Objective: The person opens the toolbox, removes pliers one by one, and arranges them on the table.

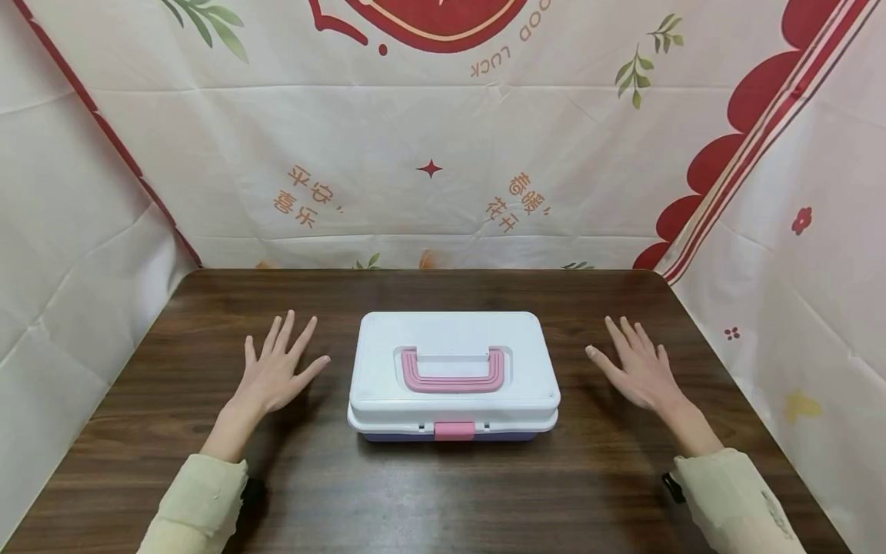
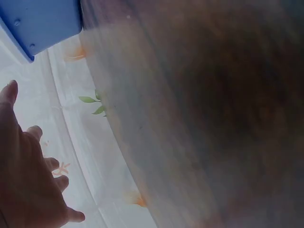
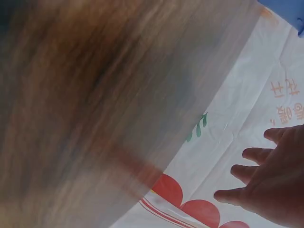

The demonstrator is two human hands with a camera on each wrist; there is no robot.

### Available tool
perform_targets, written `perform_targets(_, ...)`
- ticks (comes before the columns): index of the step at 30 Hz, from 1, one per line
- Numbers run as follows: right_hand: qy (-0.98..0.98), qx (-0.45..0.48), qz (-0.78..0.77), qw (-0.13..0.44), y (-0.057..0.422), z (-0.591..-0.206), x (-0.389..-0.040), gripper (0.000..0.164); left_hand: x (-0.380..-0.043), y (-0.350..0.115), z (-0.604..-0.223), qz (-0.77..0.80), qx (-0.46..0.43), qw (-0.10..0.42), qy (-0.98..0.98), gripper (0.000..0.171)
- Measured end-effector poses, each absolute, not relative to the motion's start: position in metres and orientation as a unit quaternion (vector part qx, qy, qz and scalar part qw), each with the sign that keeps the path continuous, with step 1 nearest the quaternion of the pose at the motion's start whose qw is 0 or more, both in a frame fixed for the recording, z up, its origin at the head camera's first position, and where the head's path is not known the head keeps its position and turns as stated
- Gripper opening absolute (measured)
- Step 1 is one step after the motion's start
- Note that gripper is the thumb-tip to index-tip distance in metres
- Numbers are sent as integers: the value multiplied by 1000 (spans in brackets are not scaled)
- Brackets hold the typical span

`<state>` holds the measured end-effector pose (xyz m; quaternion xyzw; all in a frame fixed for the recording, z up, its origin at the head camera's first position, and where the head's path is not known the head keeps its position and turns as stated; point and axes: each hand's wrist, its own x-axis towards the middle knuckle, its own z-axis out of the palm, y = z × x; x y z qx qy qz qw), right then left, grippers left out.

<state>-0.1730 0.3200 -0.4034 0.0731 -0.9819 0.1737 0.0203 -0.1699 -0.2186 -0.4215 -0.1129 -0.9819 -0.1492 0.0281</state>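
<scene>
the head view is bright and clear, with pale glare on the table point(image 1: 398, 496) at lower centre and soft shadows beside the left hand point(image 1: 275, 377) and right hand point(image 1: 642, 377). both wrist views look dimmer and hazy, the table smeared out of focus, the hands darkly shaded.

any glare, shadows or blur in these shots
Head view: mostly sharp, pale glare on the table before the box, soft shadows by the left hand and right hand; left wrist view: tabletop badly blurred, hand dim; right wrist view: tabletop blurred too, hand dim.
</scene>
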Motion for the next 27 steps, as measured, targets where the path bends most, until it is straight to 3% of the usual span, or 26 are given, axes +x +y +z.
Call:
perform_targets(7,-957,39,289,-6,320,-394,-149,64,-166,-214,-413,-355,-88,-18,-931,67)
perform_targets(14,-929,17,369,30,302,-382,-116,64,-161,-203,-398,-608,-52,-141,-779,64)
perform_targets(21,-895,19,445,15,280,-382,-92,68,-157,-189,-392,-661,-35,-214,-718,70)
perform_targets(27,-863,40,504,-29,263,-379,-78,71,-154,-181,-388,-659,-29,-227,-716,73)
